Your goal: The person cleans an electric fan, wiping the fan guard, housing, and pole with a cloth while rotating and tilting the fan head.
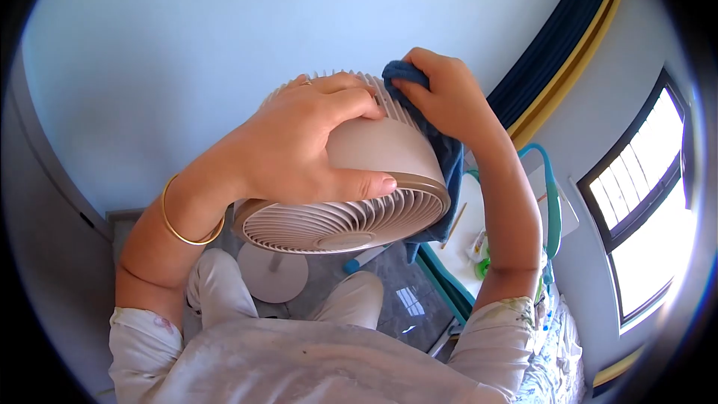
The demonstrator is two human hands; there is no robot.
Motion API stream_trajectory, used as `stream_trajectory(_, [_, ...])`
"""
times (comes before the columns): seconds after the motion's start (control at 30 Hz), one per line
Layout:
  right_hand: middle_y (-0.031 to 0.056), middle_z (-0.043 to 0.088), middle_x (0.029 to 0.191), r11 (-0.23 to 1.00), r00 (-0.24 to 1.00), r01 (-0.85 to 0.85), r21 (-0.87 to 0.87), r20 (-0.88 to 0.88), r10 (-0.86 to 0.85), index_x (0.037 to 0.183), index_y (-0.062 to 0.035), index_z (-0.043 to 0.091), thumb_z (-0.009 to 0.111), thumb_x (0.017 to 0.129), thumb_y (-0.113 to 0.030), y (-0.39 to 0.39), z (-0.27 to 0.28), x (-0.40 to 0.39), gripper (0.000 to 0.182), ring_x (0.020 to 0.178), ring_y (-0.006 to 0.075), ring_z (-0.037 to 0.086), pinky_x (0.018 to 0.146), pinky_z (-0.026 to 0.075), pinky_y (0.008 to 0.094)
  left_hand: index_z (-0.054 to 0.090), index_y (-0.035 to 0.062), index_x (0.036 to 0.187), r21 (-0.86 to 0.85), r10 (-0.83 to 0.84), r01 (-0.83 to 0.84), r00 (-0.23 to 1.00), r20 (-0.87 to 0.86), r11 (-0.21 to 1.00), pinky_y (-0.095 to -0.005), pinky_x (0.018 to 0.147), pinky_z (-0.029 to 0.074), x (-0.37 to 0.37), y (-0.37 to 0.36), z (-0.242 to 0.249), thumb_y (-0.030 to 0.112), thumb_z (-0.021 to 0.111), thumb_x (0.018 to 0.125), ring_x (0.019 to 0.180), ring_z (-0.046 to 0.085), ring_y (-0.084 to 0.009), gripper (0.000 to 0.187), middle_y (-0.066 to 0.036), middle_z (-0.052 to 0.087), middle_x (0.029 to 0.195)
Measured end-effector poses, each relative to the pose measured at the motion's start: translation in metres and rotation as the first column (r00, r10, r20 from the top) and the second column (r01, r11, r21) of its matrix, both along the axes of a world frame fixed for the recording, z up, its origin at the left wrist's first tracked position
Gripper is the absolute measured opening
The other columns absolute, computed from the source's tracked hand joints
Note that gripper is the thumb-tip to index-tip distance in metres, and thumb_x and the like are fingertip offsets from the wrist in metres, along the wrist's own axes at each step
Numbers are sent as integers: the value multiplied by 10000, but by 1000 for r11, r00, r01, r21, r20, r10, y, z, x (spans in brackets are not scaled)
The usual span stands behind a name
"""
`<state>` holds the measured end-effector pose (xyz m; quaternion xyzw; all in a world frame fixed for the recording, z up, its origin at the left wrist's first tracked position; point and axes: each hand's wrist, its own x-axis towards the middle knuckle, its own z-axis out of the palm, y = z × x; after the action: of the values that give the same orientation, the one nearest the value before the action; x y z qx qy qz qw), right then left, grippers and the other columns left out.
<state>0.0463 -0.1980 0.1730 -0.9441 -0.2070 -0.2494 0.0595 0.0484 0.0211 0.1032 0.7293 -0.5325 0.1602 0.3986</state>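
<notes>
A beige round fan head (385, 148) with a spiral front grille is tilted with its grille facing down and toward me. My left hand (299, 135) grips its left and upper side, the thumb lying along the front rim. A dark blue cloth (451, 168) hangs over the fan's right side. Pinched at the back slats, the top of the cloth is in my right hand (441, 90). Below the fan, its round base (273, 273) shows above the floor.
At the right stands a white table (462, 243) with teal edges, a pencil and a green item on it. A teal curved lamp (552, 202) rises beside it. Farther right are a window (643, 172) and dark blue and yellow curtains (557, 41).
</notes>
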Motion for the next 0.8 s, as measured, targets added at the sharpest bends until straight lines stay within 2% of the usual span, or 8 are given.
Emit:
stream_trajectory(0.07, [232,602,747,999,999,39,11,14,-39,835,19,562,629,811,-184,1,-1,12,216,710,427,554,631,439,444,568,-12,1136,0,1,-1,1000,-10,1000,-418,1010,363,1,0,-1,348,788,699,1213,449,-367,607,-234,481,1274])
stream_trajectory(0.17, [222,602,728,1000,999,-3,18,-35,4,854,20,579,637,813,-179,2,4,-7,211,676,395,563,623,447,419,547,-5,1170,18,33,-33,999,-13,999,-410,988,376,0,3,0,363,790,694,1171,470,-351,649,-219,491,1253])
stream_trajectory(0.27, [107,561,664,997,984,-24,69,-176,35,879,10,601,660,806,-108,8,13,-52,151,609,142,511,586,433,286,507,11,1211,-25,58,-62,992,-110,998,-401,959,389,-1,4,-2,380,796,683,1113,487,-330,706,-192,507,1211])
stream_trajectory(0.37, [183,592,694,987,978,-4,159,-204,36,901,12,605,649,814,-161,9,11,-60,199,601,306,552,600,455,368,482,28,1207,-26,70,-73,994,-85,997,-391,939,397,-3,3,-3,391,800,676,1072,489,-313,717,-174,514,1178])
stream_trajectory(0.47, [184,598,699,942,975,-139,305,-127,184,876,6,597,644,811,-156,12,3,-54,181,607,339,553,596,454,378,490,31,1157,-19,77,-79,995,-66,997,-387,927,400,-2,4,-3,384,798,681,1069,487,-304,669,-160,521,1166])
stream_trajectory(0.57, [200,610,722,995,992,-90,46,-82,93,870,4,592,636,811,-163,18,7,-37,183,651,383,567,609,457,401,495,33,1132,-43,63,-63,998,-9,997,-387,908,406,2,2,-6,377,796,684,1045,493,-298,640,-147,528,1158])
stream_trajectory(0.7, [236,609,765,1000,1000,10,-12,21,-10,893,9,587,622,816,-195,19,1,9,221,729,424,578,636,452,448,494,29,1134,11,77,-76,996,-48,997,-390,903,405,4,3,-2,389,791,686,1030,497,-298,647,-142,530,1161])
stream_trajectory(0.8, [232,606,749,999,1000,-29,43,12,28,891,13,587,629,816,-189,13,-1,19,220,691,401,579,627,456,426,485,7,1168,-8,67,-68,991,-114,998,-403,962,382,4,3,-3,421,787,686,1105,481,-322,704,-178,506,1207])
